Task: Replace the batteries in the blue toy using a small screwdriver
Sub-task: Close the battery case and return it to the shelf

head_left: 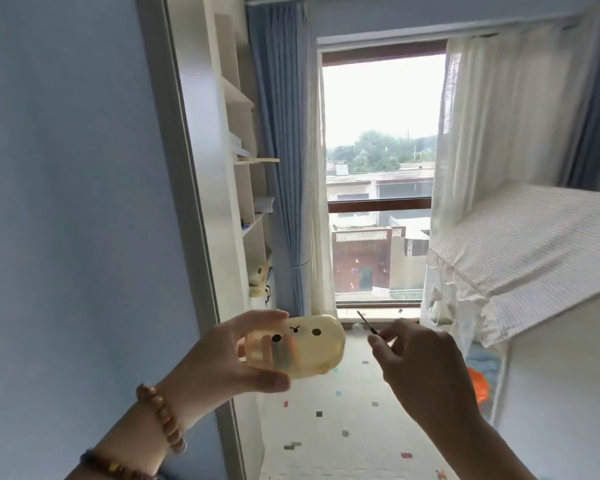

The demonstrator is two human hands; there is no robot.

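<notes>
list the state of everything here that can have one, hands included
translucent yellowish rounded plastic toy with a dot face: held in the air, face toward the camera
thin dark small screwdriver: tip up, apart from the toy
left hand: grips the toy
right hand: pinches the screwdriver
blue fabric curtain: pulled aside, tied low
sheer white curtain: pulled aside
window: open or shut, cannot tell

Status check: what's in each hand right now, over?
Left hand grips the toy, face toward camera. Right hand pinches the screwdriver, tip clear of toy. Nothing between them.
</notes>
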